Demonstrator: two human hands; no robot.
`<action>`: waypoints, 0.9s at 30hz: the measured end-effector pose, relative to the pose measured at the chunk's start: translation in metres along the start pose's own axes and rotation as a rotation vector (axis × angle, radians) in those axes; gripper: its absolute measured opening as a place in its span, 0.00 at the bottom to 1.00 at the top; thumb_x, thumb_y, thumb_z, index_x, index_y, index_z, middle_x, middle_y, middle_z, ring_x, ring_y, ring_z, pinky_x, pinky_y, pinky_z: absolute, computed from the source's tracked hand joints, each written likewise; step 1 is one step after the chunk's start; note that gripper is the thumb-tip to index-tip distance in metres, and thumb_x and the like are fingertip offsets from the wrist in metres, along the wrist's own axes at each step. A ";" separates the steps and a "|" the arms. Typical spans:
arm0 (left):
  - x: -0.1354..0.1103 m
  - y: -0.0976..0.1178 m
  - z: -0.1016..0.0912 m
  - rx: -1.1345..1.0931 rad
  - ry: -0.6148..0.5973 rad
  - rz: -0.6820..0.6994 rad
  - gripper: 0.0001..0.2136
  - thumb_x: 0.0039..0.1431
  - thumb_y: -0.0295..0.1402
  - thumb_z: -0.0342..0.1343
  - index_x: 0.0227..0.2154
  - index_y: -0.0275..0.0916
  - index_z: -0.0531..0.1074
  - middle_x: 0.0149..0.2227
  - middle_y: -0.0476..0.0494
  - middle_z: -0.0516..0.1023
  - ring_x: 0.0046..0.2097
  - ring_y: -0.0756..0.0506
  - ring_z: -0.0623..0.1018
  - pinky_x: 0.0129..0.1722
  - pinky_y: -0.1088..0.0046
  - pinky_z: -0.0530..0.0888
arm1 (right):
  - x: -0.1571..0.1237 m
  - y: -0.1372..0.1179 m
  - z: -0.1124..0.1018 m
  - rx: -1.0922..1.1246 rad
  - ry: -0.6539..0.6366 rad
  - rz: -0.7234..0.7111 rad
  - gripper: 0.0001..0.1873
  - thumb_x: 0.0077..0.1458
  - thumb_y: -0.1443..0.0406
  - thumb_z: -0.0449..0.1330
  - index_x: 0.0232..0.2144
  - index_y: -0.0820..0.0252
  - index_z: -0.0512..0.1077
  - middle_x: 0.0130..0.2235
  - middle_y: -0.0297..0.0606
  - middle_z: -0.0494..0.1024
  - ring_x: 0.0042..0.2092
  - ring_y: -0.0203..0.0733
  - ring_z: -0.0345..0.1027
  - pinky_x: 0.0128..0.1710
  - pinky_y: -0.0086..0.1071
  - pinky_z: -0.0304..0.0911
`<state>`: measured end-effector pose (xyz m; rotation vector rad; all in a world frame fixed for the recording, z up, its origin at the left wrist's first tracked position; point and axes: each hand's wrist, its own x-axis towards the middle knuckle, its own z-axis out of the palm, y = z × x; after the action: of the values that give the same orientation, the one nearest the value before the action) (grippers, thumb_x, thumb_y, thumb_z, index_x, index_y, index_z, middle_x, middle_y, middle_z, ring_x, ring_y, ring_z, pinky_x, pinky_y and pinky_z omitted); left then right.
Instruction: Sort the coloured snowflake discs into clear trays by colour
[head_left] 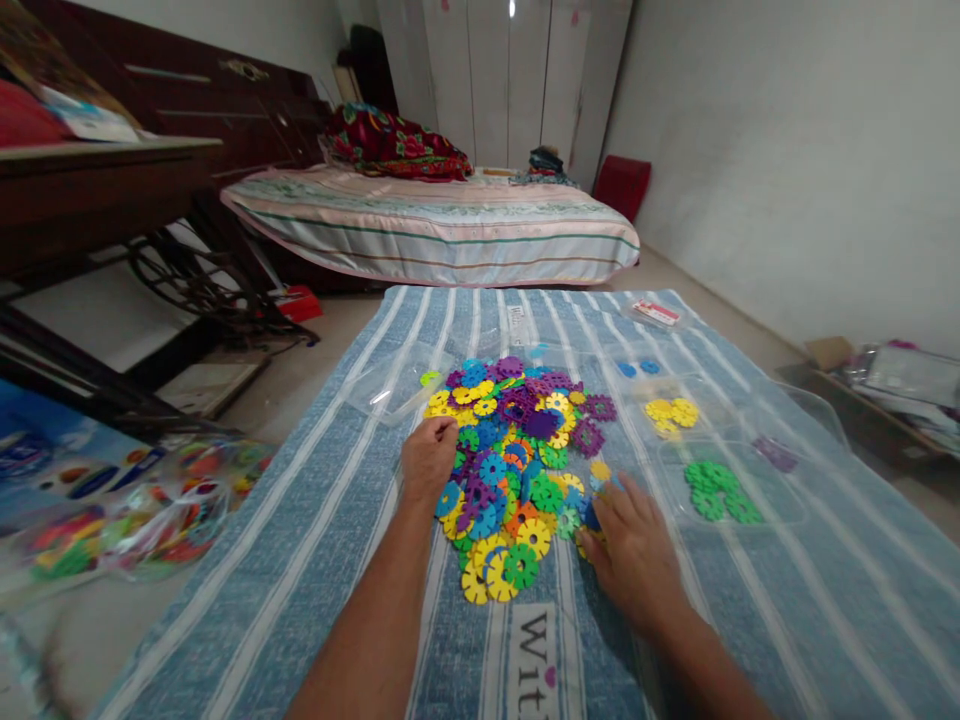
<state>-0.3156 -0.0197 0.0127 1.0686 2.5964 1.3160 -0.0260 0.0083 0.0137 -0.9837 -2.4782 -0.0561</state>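
Note:
A heap of plastic snowflake discs (517, 480) in yellow, green, blue, purple and orange lies in the middle of the cloth-covered table (300, 560). At the heap's left edge is my left hand (430, 458), its fingers curled together; whatever they may hold is hidden. My right hand (634, 535) rests at the right edge, thumb and fingers apart, over a few blue and yellow discs partly covered by it. To its right, clear plastic trays hold sorted pieces: green discs (716, 490), yellow discs (671, 414), blue discs (637, 369) and purple pieces (776, 454).
A clear plastic container (401, 385) lies beyond my left hand. A small clear box with a red label (655, 312) sits near the far right corner. Bags of colourful pieces (157, 525) are on the floor at left. A bed (450, 225) stands beyond the table.

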 end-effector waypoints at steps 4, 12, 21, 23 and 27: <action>0.000 0.001 -0.001 -0.001 -0.002 0.001 0.10 0.52 0.36 0.50 0.32 0.42 0.75 0.35 0.48 0.80 0.37 0.47 0.77 0.42 0.73 0.71 | -0.001 -0.002 0.003 0.020 0.007 -0.019 0.09 0.55 0.66 0.54 0.37 0.61 0.71 0.43 0.45 0.73 0.54 0.54 0.59 0.51 0.51 0.57; 0.000 0.001 -0.002 0.023 -0.007 -0.003 0.10 0.53 0.37 0.50 0.31 0.42 0.75 0.35 0.47 0.80 0.37 0.47 0.77 0.42 0.73 0.71 | -0.005 -0.004 0.010 0.065 0.038 -0.049 0.08 0.56 0.69 0.52 0.33 0.58 0.72 0.40 0.41 0.75 0.51 0.50 0.62 0.53 0.51 0.52; -0.002 0.001 -0.003 0.019 -0.004 0.003 0.10 0.53 0.36 0.49 0.32 0.41 0.75 0.36 0.47 0.80 0.37 0.47 0.77 0.40 0.73 0.72 | -0.004 -0.003 0.008 0.108 0.136 -0.137 0.12 0.56 0.73 0.49 0.35 0.60 0.71 0.33 0.39 0.74 0.41 0.42 0.66 0.53 0.48 0.52; -0.002 0.002 -0.003 0.022 -0.007 -0.001 0.11 0.53 0.36 0.49 0.32 0.41 0.75 0.36 0.47 0.80 0.37 0.47 0.77 0.41 0.74 0.71 | 0.000 0.002 0.008 0.116 0.164 -0.173 0.13 0.56 0.74 0.47 0.38 0.61 0.70 0.31 0.38 0.73 0.38 0.40 0.66 0.51 0.44 0.56; -0.002 0.002 -0.003 0.035 -0.012 -0.002 0.11 0.53 0.35 0.49 0.33 0.40 0.76 0.37 0.47 0.80 0.38 0.48 0.77 0.41 0.74 0.71 | 0.010 0.016 0.009 0.062 0.237 -0.226 0.13 0.57 0.74 0.47 0.39 0.63 0.69 0.26 0.37 0.71 0.31 0.39 0.63 0.39 0.35 0.61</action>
<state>-0.3144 -0.0221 0.0152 1.0750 2.6206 1.2646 -0.0258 0.0286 0.0077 -0.6277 -2.3445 -0.1581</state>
